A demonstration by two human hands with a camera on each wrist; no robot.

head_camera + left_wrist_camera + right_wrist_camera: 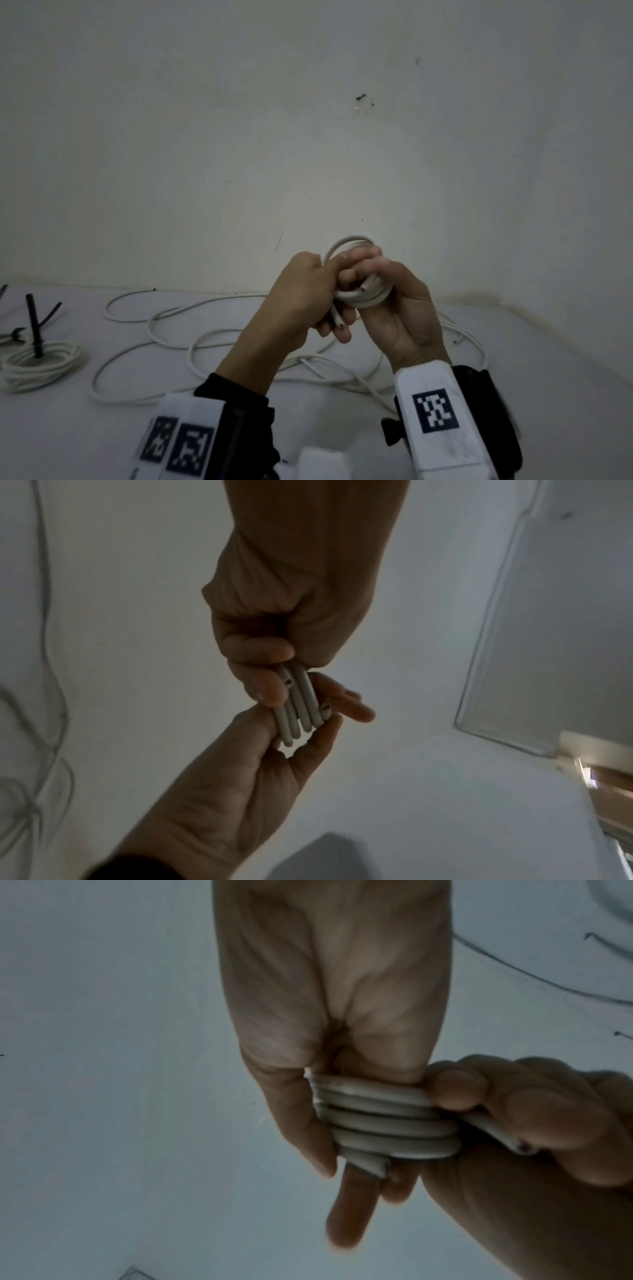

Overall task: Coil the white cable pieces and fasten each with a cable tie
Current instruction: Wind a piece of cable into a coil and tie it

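The coiled white cable (363,296) has a smooth, matt plastic jacket, and its cut ends (289,681) show a dark core. The loose cables (212,339) share that finish. The desk (548,359) looks matt white, the wall (308,137) dull and scuffed. The cable ties (34,325) are black plastic.

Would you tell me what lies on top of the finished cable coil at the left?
A black cable tie stands up from the finished coil, its tail pointing upward. Whether it is cinched under the turns cannot be seen.
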